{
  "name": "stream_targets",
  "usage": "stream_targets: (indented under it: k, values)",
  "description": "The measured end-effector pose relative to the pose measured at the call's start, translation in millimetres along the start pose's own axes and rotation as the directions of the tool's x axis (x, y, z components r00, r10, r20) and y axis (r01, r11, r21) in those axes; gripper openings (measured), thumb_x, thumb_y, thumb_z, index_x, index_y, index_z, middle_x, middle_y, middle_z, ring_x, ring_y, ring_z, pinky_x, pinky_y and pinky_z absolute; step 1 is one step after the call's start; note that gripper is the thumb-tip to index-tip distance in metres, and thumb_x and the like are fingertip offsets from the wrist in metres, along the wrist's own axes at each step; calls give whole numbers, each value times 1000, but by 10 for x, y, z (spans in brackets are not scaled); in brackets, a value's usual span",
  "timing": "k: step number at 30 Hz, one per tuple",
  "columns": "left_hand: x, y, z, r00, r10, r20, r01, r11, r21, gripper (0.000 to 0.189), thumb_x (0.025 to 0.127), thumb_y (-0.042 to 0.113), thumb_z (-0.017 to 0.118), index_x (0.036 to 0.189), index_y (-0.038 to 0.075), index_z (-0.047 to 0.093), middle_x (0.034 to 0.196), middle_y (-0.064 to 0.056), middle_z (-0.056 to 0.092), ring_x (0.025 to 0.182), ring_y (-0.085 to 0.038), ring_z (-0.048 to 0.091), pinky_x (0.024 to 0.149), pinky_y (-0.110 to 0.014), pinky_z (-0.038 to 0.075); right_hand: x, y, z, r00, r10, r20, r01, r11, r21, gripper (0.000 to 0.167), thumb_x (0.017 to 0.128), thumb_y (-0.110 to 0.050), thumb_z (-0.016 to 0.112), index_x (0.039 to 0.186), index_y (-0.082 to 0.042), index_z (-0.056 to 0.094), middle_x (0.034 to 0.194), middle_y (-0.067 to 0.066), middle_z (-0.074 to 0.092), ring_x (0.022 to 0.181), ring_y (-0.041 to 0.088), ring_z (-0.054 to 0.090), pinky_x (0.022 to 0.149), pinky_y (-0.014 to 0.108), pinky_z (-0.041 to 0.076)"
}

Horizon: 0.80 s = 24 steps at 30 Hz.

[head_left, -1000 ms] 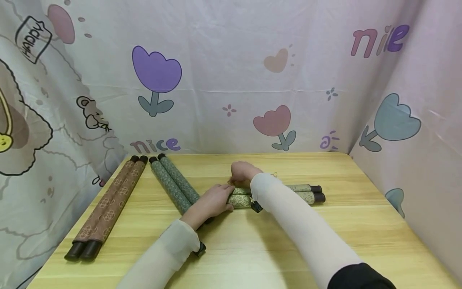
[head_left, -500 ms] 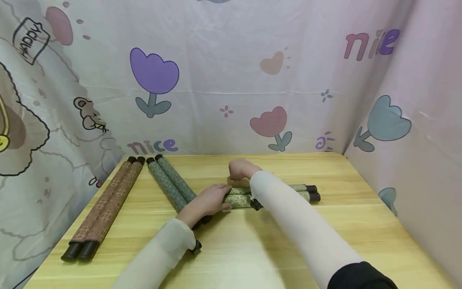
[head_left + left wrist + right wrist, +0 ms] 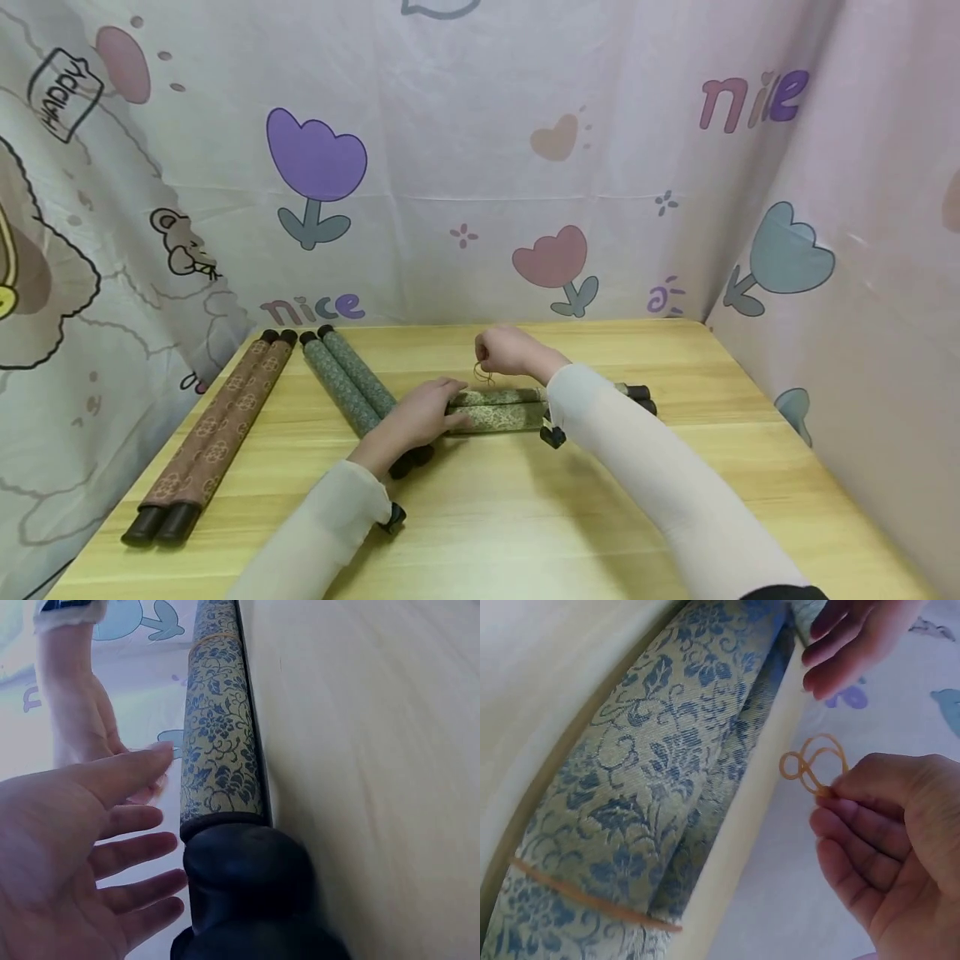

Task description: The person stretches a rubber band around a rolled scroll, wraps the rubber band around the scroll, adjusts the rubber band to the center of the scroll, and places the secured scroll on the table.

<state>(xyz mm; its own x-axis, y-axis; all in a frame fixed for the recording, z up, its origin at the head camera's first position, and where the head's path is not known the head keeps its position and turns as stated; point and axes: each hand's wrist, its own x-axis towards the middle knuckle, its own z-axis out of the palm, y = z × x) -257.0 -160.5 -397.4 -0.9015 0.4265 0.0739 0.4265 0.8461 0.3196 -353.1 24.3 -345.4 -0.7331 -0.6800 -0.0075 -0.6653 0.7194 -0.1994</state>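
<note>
A scroll rolled from both ends, in pale green floral cloth (image 3: pixel 498 417) with dark knobs, lies crosswise on the table. My left hand (image 3: pixel 420 412) is at its left end, fingers extended and spread beside the roll in the left wrist view. Just behind the scroll, my right hand (image 3: pixel 513 350) pinches a thin tan rubber band (image 3: pixel 808 766) between thumb and forefinger; its loops dangle free of the cloth. Another rubber band (image 3: pixel 592 896) still circles the roll further along, as the right wrist view shows. My right sleeve hides part of the scroll's right end.
A dark green patterned scroll (image 3: pixel 348 383) lies slanted to the left, its near end beside my left wrist. Further left is a brown floral scroll (image 3: pixel 217 425). Printed cloth (image 3: pixel 450 150) hangs behind the wooden table (image 3: pixel 480 533) and at its sides.
My right hand has lifted slightly off the scroll, and the rubber band now shows hanging from its fingers. My left hand has slid a little left, its thumb and fingers spreading. The head view has shifted slightly.
</note>
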Motion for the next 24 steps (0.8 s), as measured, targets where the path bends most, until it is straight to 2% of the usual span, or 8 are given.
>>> stream_targets:
  k: [3, 12, 19, 24]
  values:
    - [-1, -3, 0, 999, -27, -38, 27, 1000, -10, 60, 94, 42, 65, 141, 8, 52, 139, -12, 53, 124, -33, 53, 100, -49, 45, -102, -27, -31, 998, -26, -61, 25, 999, -25, 4, 94, -14, 65, 92, -13, 68, 85, -5, 62, 73, 11, 56, 72, 29, 50]
    - [17, 32, -8, 987, -83, -136, 77, 996, -47, 56, 94, 44, 63, 139, 11, 55, 139, -12, 54, 122, -34, 54, 98, -52, 46, -372, -46, -8, 968, -138, -207, 126, 989, -71, 17, 97, -14, 60, 107, -11, 73, 100, 1, 72, 85, 13, 66, 80, 29, 54]
    - [11, 73, 5, 980, -78, -184, 66, 996, -68, 55, 95, 45, 62, 138, 11, 56, 137, -11, 56, 119, -33, 56, 96, -52, 47, -514, -28, 59, 940, -198, -279, 190, 980, -56, 11, 95, -12, 65, 101, -11, 73, 94, -1, 72, 82, 11, 67, 76, 27, 54]
    - [15, 129, 17, 977, -64, -203, 43, 993, -109, 54, 95, 44, 62, 138, 12, 57, 136, -9, 57, 120, -31, 56, 97, -51, 47, -582, -35, 85, 932, -183, -313, 182, 983, -35, 9, 94, -12, 66, 100, -11, 73, 91, -2, 72, 79, 10, 66, 73, 27, 54]
